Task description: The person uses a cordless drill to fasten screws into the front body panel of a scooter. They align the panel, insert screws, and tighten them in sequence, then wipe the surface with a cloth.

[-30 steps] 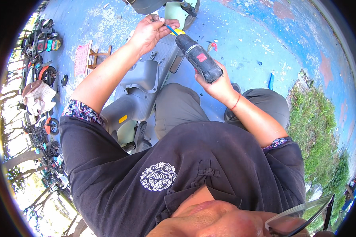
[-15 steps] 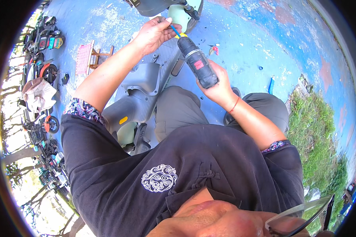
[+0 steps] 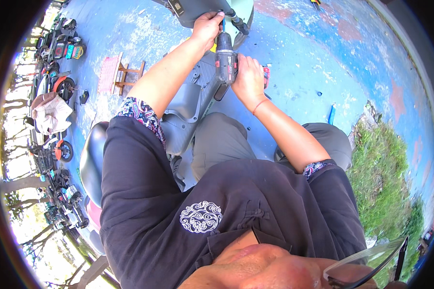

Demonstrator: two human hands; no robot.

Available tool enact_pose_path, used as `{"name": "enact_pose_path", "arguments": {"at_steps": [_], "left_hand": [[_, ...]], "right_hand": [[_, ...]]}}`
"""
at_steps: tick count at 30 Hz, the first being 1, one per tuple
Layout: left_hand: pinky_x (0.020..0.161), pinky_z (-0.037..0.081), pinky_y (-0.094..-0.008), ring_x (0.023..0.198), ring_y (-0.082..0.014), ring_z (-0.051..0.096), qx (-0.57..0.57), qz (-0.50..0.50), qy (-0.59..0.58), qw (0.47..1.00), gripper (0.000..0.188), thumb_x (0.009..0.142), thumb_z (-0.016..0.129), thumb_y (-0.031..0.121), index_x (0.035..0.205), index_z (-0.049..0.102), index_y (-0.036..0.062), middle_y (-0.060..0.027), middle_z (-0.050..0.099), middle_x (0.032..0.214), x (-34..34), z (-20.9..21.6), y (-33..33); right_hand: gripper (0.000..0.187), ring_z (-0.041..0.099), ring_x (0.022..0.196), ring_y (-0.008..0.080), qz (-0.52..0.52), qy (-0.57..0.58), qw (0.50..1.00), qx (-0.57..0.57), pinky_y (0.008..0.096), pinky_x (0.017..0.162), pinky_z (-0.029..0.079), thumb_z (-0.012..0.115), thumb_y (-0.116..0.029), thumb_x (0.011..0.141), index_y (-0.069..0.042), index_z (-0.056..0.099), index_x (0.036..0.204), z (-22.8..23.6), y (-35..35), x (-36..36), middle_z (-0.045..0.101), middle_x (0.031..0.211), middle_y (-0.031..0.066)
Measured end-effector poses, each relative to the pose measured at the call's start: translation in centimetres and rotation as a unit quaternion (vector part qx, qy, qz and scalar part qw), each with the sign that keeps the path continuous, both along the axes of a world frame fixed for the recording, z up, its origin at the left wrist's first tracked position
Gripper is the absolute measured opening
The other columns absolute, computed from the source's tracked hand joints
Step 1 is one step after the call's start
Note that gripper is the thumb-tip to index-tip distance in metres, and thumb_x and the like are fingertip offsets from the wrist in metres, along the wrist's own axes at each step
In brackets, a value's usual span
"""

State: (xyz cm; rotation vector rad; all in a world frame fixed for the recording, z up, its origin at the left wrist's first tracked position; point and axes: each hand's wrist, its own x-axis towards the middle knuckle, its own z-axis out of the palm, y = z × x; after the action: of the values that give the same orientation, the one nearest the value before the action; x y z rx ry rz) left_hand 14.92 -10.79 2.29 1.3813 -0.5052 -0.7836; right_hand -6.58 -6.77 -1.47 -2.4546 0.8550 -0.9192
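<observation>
My right hand (image 3: 249, 79) is wrapped round the grip of a black cordless drill (image 3: 225, 62) with a red patch. From the chuck a thin blue bit (image 3: 223, 25) points up to the dark front panel (image 3: 193, 10) of an electric scooter. At the bit's tip, my left hand (image 3: 209, 30) is closed in a pinch against that panel; whatever lies between its fingertips is hidden. Part of a yellow thing (image 3: 213, 47) shows between the left hand and the chuck. Below the drill stretches the scooter's grey footboard and body (image 3: 182, 102).
A pink-topped wooden folding stool (image 3: 110, 73) stands on the blue floor to the left. Parked scooters (image 3: 58, 48) line the far left. A red object (image 3: 266, 76) lies beyond my right hand, a blue strip (image 3: 332, 114) farther right. Grass (image 3: 381, 164) borders the right side.
Both hands and the drill have moved up toward the scooter's front panel. The drill has turned from a slant to nearly straight, with its bit now at the panel.
</observation>
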Motion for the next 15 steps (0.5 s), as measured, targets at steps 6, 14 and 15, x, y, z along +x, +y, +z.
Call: {"name": "enact_pose_path", "arguments": {"at_steps": [6,14,15], "left_hand": [[0.072,0.049,-0.0319,0.08,-0.0143,0.057,-0.008,0.038,-0.004,0.999,0.028,0.098,0.073,0.017,0.116,0.073,-0.0039,-0.0047,0.069,0.095,0.5,-0.5,-0.6],[0.087,0.051,-0.0342,0.095,-0.0192,0.063,0.011,0.031,-0.034,0.999,0.031,0.097,0.074,0.019,0.117,0.075,-0.0041,-0.0102,0.074,0.107,0.9,-0.6,-0.3],[0.089,0.051,-0.0347,0.098,-0.0204,0.064,0.019,0.029,-0.047,0.998,0.032,0.096,0.074,0.019,0.117,0.074,-0.0042,-0.0111,0.074,0.109,1.2,-0.6,0.0]], "right_hand": [[0.048,0.06,0.097,0.0354,-0.012,-0.027,0.999,-0.023,0.0471,0.085,0.046,0.072,-0.005,0.074,-0.001,0.063,0.121,-0.9,-0.6,1.5,0.063,0.098,0.0146],[0.042,0.061,0.096,0.0366,-0.028,-0.026,0.999,-0.014,0.0479,0.084,0.045,0.07,-0.004,0.076,-0.001,0.063,0.117,-1.9,-0.7,2.8,0.063,0.098,0.015],[0.041,0.061,0.096,0.0367,-0.027,-0.026,0.999,-0.009,0.048,0.084,0.045,0.07,-0.003,0.076,-0.001,0.062,0.116,-1.9,-0.6,3.1,0.063,0.098,0.0152]]}}
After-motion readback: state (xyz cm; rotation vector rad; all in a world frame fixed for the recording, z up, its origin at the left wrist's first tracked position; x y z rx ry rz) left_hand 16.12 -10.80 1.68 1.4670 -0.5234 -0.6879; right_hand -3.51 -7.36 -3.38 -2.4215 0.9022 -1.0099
